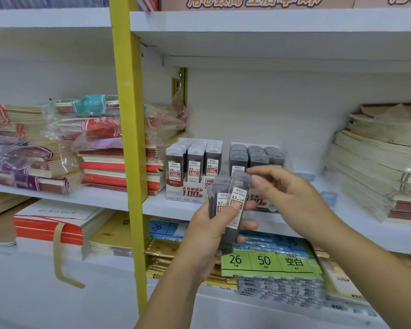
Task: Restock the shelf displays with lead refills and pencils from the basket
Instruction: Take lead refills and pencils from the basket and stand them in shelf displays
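The left hand [209,233] grips a few refill cases [234,210] upright in front of the shelf [157,206]. The right hand [287,193] pinches the top of the rightmost one. Behind them stand two display boxes [193,167] of cases, flanked by notebook stacks [119,167].

The lower ends of the dark translucent plastic lead-refill cases [235,198] are covered by the gripping left hand [207,236]. Behind the grip, the front of the white card display box [264,202] is masked by the blurred right hand [287,193], whose contact with the cases cannot be told.
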`<state>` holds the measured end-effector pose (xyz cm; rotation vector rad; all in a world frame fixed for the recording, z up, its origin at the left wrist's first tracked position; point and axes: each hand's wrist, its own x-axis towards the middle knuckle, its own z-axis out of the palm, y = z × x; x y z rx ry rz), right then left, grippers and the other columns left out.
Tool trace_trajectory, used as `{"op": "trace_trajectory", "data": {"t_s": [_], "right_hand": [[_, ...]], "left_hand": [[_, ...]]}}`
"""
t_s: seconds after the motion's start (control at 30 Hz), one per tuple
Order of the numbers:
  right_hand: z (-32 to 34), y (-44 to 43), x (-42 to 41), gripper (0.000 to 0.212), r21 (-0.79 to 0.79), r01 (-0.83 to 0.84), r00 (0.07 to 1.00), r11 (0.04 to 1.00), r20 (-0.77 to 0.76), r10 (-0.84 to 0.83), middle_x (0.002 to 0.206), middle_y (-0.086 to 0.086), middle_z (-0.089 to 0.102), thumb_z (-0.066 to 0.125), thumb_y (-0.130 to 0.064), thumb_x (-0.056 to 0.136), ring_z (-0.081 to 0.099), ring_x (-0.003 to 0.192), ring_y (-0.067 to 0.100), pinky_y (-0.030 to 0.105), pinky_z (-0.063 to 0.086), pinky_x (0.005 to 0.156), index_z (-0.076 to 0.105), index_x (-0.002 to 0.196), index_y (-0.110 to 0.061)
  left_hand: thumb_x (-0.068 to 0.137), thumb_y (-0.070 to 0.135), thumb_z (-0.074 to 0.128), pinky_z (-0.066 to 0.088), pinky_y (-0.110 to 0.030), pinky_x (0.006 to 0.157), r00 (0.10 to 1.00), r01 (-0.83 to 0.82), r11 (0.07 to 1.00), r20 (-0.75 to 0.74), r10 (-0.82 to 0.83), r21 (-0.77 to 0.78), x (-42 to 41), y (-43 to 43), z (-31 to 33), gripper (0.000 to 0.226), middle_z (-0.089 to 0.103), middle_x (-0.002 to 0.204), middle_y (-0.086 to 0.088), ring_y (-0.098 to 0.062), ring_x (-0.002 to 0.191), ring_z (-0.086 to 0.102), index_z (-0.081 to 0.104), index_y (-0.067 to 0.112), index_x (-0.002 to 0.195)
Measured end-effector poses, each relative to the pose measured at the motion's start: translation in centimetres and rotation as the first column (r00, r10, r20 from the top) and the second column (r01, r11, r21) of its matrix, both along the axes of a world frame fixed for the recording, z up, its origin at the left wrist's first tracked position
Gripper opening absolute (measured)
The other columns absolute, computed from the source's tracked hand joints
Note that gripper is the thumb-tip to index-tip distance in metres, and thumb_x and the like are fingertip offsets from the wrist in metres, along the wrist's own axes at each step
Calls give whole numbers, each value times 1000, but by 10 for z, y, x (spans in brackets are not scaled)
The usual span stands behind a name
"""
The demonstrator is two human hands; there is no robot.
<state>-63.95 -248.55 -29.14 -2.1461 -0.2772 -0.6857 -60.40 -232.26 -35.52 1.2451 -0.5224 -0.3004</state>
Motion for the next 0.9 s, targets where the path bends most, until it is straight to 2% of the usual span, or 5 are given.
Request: {"op": "trace_trajectory", "data": {"t_s": [0.1, 0.17, 0.33, 0.57, 0.9], "right_hand": [[-8, 4, -3, 25, 232, -105, 986, 967, -104, 132, 91, -1, 73, 65, -18, 89, 71, 82, 15, 34, 54, 83, 63, 111, -31], [-6, 1, -4, 22, 299, -63, 990, 952, -103, 98, 86, 3, 73, 67, -14, 88, 70, 78, 15, 34, 51, 78, 64, 107, -26], [26, -27, -10, 15, 287, 68, 993, 955, 76, -93, 85, -3, 71, 63, -13, 89, 67, 69, 6, 19, 51, 57, 56, 98, -22], [67, -62, -2, 30, -246, 270, 913, 931, 373, -166, 85, -13, 61, 63, -12, 90, 57, 78, -1, 7, 42, 70, 50, 106, -33], [56, -61, 23, 27, -376, 260, 953, 889, 249, -174, 86, -15, 64, 65, -17, 87, 54, 74, -8, 8, 36, 60, 49, 98, -36]], "left_hand": [[89, 49, 68, 54, -23, 59, 999, 40, 999, 5, -40, -34, 0, -4, -2, 20, 75, 116, 3, -17, 89, 76, 71, 42, 108], [86, 48, 70, 57, -23, 60, 998, 54, 997, -11, -55, -63, 0, -6, -4, 27, 76, 114, -2, -22, 95, 75, 71, 36, 109], [99, 50, 50, 37, -22, 43, 999, 8, 998, -40, -6, 55, 2, -7, -7, 38, 72, 73, -3, -15, 50, 52, 71, 20, 107], [103, 34, 46, 30, -18, 36, 994, -61, 997, -85, 66, 55, 7, -8, -10, 34, 61, 61, -3, -13, 45, 47, 70, 10, 99], [98, 46, 54, 41, -15, 41, 991, -94, 995, -99, 95, 16, 4, -8, -7, 27, 79, 90, -5, -12, 57, 64, 74, 30, 107]]}}
